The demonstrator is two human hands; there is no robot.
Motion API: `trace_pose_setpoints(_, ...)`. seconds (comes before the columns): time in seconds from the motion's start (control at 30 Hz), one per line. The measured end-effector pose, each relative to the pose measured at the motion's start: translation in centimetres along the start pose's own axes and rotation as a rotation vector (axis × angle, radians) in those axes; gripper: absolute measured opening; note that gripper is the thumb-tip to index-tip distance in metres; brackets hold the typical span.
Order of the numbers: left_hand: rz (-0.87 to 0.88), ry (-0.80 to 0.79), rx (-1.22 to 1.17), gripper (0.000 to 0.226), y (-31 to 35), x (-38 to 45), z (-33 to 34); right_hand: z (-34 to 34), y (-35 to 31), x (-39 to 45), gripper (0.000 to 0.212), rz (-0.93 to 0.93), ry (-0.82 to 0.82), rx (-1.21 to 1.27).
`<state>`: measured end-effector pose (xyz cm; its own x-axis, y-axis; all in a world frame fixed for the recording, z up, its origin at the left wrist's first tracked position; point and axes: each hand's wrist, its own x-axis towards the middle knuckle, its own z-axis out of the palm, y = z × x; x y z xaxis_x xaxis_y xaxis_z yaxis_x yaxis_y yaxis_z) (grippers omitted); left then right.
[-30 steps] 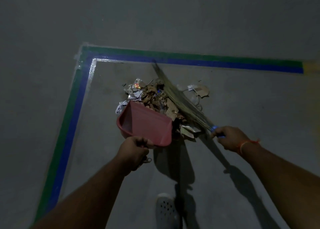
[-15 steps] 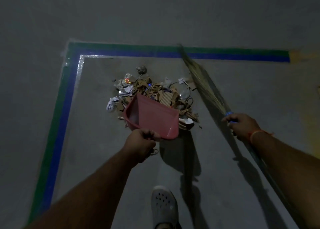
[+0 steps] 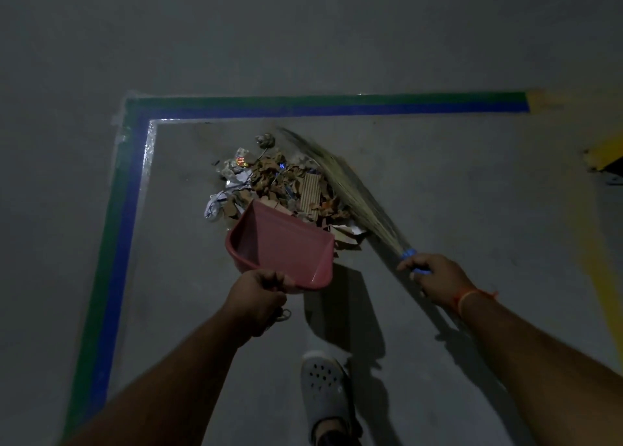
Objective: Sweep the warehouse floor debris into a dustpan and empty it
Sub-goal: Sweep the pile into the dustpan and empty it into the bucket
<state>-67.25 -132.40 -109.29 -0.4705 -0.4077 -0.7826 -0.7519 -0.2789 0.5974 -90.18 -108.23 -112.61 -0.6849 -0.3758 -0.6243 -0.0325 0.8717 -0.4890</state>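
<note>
Pink plastic forms the dustpan (image 3: 281, 252), tilted with its open lip down on the grey floor (image 3: 472, 193) against the near edge of the debris pile (image 3: 279, 184). The left hand (image 3: 258, 302) holds it at the rear edge, fingers curled around what looks like its handle, which is hidden beneath the hand. The pan appears rigid and light, and this rear grip suits it: it lets the lip be pressed flat so scraps do not slide under.

The pile lies at 12 o'clock from the pan: torn cardboard, crumpled paper, foil-like wrappers, bits of wire. All of it should be light and loose, apt to scatter or spring back instead of moving as a mass. The corrugated pieces are stiffer and may bridge the lip.

The right hand (image 3: 436, 282) grips the broom (image 3: 347, 182) at its blue-bound neck, fingers closed around it. Its soft grass bristles fan out toward 11 o'clock along the right side of the pile. Flexible bristles call for short, firm strokes. Very little debris appears to be inside the pan yet.
</note>
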Motion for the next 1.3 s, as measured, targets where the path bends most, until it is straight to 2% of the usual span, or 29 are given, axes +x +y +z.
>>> trace_pose_setpoints(0.13,0.018,-0.012,-0.013,0.039,-2.6,-2.3,-1.5,1.4,0.9,-4.7,0.027,-0.018,0.064,0.136)
trace_pose_setpoints(0.3,0.034,-0.030,-0.032,0.039,-6.9,-4.8,-2.4,3.6,1.2,-7.0,0.036,-0.070,0.073,0.136)
trace_pose_setpoints(0.5,-0.037,-0.021,-0.065,0.030,-13.4,-4.0,-2.3,8.3,0.4,-5.4,0.044,-0.218,-0.002,0.057)
trace_pose_setpoints(0.7,0.000,-0.028,-0.113,0.034,-18.2,0.1,-1.4,12.4,1.2,-1.4,0.032,-0.353,-0.019,0.006)
trace_pose_setpoints(1.03,0.186,-0.126,-0.158,0.035,-20.1,9.2,-2.9,14.9,1.9,6.5,0.036,-0.493,0.034,-0.053)
trace_pose_setpoints(1.2,0.241,-0.146,-0.150,0.031,-18.7,9.9,-3.8,14.5,1.0,7.9,0.025,-0.594,0.040,-0.183)
trace_pose_setpoints(1.3,0.256,-0.125,-0.167,0.031,-18.7,9.6,-4.0,14.5,0.9,7.9,0.029,-0.579,0.055,-0.272)
